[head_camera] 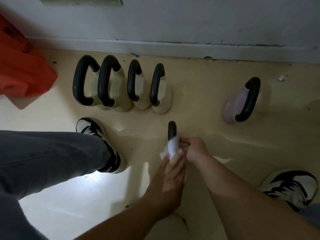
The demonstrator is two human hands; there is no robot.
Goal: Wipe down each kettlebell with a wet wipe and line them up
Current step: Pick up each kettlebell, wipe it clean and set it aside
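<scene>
At the far left an orange bag (22, 71) is lying on the floor (199, 94) beside the wall (173, 23). Its opening is not showing, so I cannot tell what is inside. Below it, a leg in grey trousers (52, 158) is reaching forward, and the left shoe (102, 144) is standing flat on the floor.

Behind the shoe, a row of four kettlebells (107, 84) is standing close to the wall. They are side by side with cream bodies and black handles, and neighbours are touching or almost touching.

In front of the row and a little to the right, the held kettlebell (172, 129) is showing the black top of its handle. A white wet wipe (173, 148) is wrapping the handle just below. The left hand (171, 172) is gripping the wipe around the handle from below. The right hand (195, 149) is closed, and its curled fingers are pinching the wrapped handle from the right side.

Further right, a pale pink kettlebell (233, 104) is standing alone, well apart from the row. Beyond it a small white scrap (281, 78) is lying near the wall. At the lower right the right shoe (294, 187) is resting on the floor.
</scene>
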